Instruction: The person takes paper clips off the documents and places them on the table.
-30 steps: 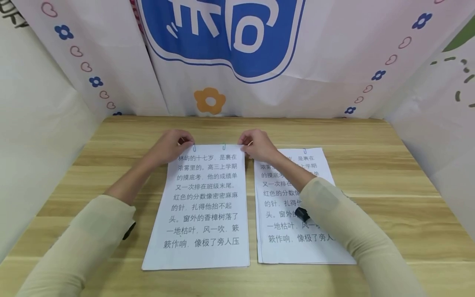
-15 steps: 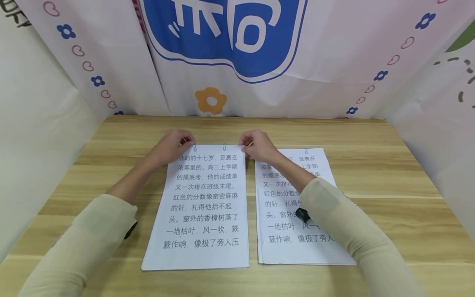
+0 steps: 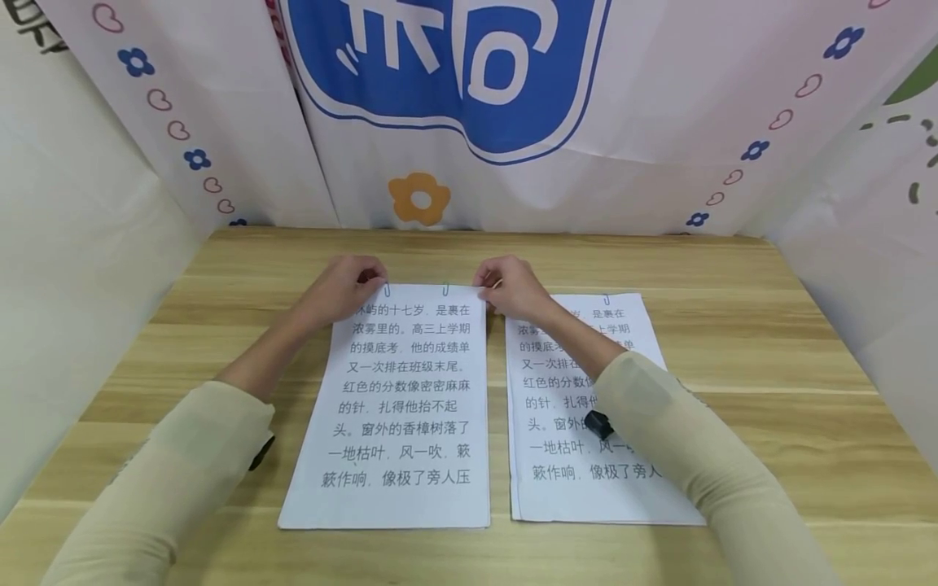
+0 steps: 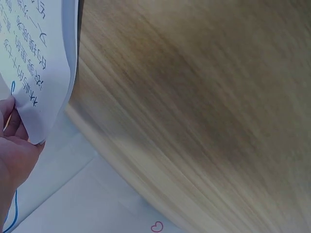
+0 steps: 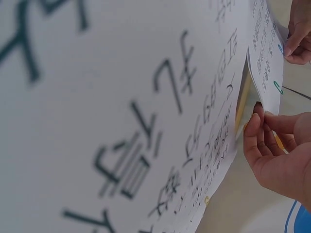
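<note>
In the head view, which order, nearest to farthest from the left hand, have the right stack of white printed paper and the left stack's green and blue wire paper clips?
1. Blue wire paper clip: top edge of the left stack, beside the left hand.
2. Green wire paper clip: same edge, farther right.
3. Right stack of white printed paper: across the gap.

Head view was bright and even; soft shadows fell by my sleeves [image 3: 176,464] on the table [image 3: 806,342]. Right wrist view: nearest paper [image 5: 82,111] blurred, my fingers [image 5: 251,133] sharper.
</note>
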`<control>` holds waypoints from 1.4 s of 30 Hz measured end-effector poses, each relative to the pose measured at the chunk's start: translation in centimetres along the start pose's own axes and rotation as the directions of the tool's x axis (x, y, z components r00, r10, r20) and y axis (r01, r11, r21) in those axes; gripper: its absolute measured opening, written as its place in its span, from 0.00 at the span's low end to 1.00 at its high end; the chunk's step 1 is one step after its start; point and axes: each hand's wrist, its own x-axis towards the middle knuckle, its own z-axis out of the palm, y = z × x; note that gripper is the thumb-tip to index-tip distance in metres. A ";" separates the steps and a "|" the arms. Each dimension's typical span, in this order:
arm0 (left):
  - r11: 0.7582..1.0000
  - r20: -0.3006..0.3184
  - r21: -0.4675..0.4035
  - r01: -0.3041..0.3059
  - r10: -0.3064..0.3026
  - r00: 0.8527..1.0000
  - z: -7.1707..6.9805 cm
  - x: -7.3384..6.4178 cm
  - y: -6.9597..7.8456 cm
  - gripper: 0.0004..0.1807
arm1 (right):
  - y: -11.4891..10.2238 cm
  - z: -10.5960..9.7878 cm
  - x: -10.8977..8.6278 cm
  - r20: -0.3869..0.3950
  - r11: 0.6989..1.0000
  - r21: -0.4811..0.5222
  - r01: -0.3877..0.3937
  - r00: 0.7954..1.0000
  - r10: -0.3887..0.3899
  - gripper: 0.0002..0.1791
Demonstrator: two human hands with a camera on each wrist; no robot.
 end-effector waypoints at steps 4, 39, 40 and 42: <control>1.000 -0.003 -0.003 0.009 -0.009 1.000 0.0 0.0 0.1 0.08 | 0.0 0.0 0.0 -0.002 1.000 0.002 0.003 1.000 -0.003 0.06; 0.987 0.094 0.113 -0.113 0.103 0.990 -0.8 1.1 -0.1 0.07 | -0.3 -0.1 -0.2 0.005 0.999 -0.030 -0.011 1.000 0.011 0.06; 0.986 0.094 0.120 -0.115 0.104 0.990 -0.9 1.2 -0.1 0.07 | -0.3 -0.1 -0.2 0.006 1.000 -0.029 -0.012 1.000 0.012 0.06; 0.985 0.093 0.126 -0.119 0.108 0.990 -0.9 1.3 -0.2 0.07 | -0.3 -0.1 -0.2 0.008 1.000 -0.027 -0.013 1.000 0.013 0.06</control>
